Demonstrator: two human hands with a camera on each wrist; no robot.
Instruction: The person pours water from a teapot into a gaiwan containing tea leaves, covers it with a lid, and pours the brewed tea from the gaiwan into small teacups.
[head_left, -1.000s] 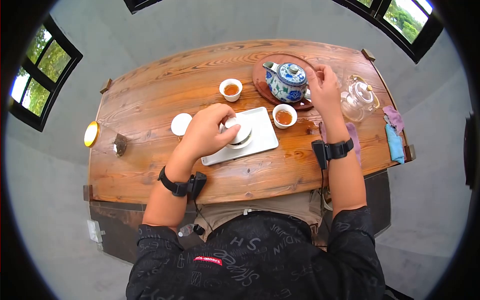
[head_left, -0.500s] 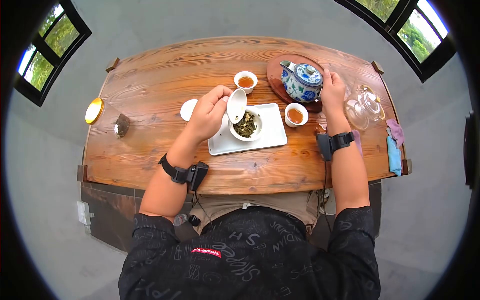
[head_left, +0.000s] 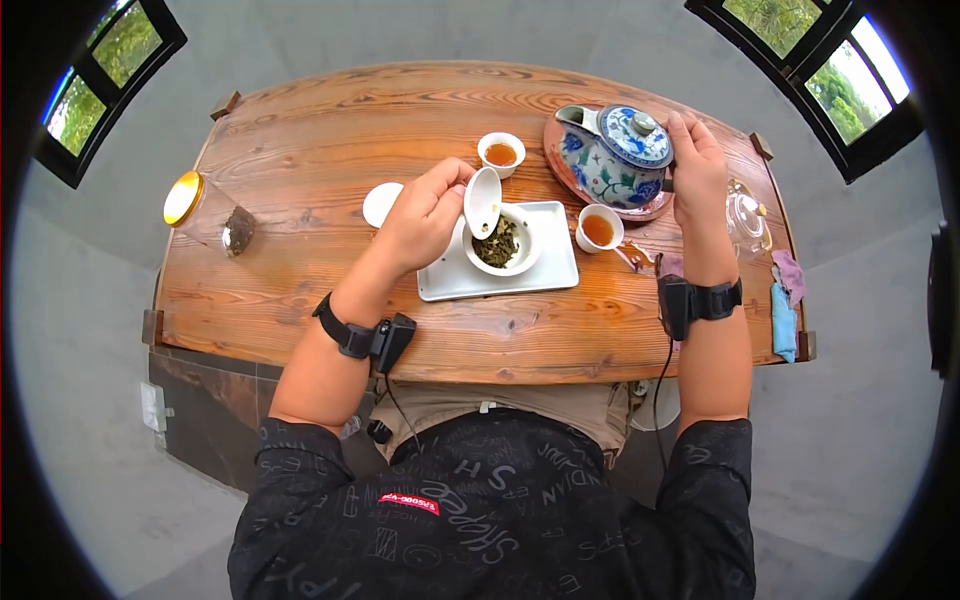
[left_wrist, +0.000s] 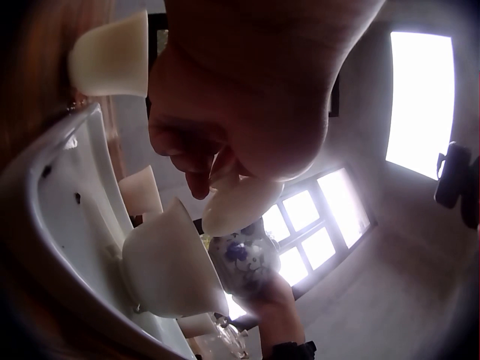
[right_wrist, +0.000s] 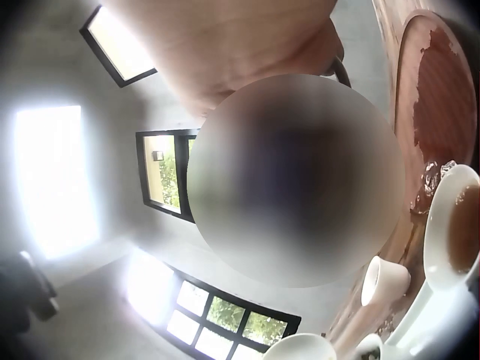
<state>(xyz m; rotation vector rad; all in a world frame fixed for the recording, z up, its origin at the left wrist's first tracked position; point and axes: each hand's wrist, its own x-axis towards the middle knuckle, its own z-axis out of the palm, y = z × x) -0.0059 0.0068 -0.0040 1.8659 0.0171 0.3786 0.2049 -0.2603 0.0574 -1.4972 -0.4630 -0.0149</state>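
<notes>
My left hand pinches a white lid, tilted on edge above a white bowl of wet tea leaves. The bowl stands on a white rectangular tray. In the left wrist view the lid hangs beside the bowl's rim. With curled fingers my right hand grips the handle of a blue-and-white teapot, whose spout points left. The teapot is above a round brown tray; the right wrist view shows liquid on that tray. A blurred disc covers much of that view.
Two cups of reddish tea stand near the white tray, one behind and one at its right. A white disc and a gold-lidded jar are at left. A glass pot and cloths are at right.
The left hand has lifted the lid off the bowl and tilted it, exposing the leaves. The right hand has raised the teapot from the round tray and brought it nearer.
</notes>
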